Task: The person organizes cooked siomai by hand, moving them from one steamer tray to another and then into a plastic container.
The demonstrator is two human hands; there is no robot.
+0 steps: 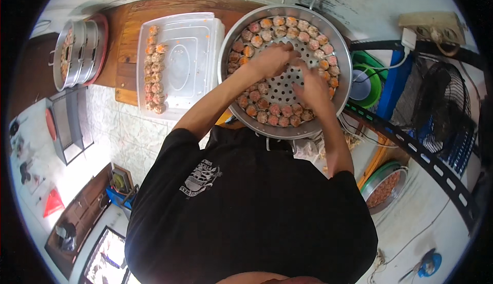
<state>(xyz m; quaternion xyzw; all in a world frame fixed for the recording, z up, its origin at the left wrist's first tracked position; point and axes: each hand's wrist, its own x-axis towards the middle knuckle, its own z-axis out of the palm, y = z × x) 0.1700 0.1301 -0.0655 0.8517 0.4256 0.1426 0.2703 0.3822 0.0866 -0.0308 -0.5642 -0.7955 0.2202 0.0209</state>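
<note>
A round, perforated metal steamer tray (283, 85) lies in front of me, with dumplings (274, 109) ringed along its wall in about two rows. Some dumplings have orange topping. My left hand (275, 58) reaches over the upper middle of the tray, its fingers bent downward; whether it holds a dumpling is hidden. Close beside it, my right hand (310, 85) is over the right part of the tray, fingers spread near the holes. Left of the tray stands a translucent plastic container (185, 64), with more dumplings (156, 68) lined up along its left side.
Stacked steamer tiers (79, 54) with dumplings stand at the far left of the wooden table (127, 49). Right of the tray are a green basin (375, 85), a black slotted metal rail (416, 145) and a white plug with a cable (408, 39). A bowl of minced filling (385, 191) sits lower right.
</note>
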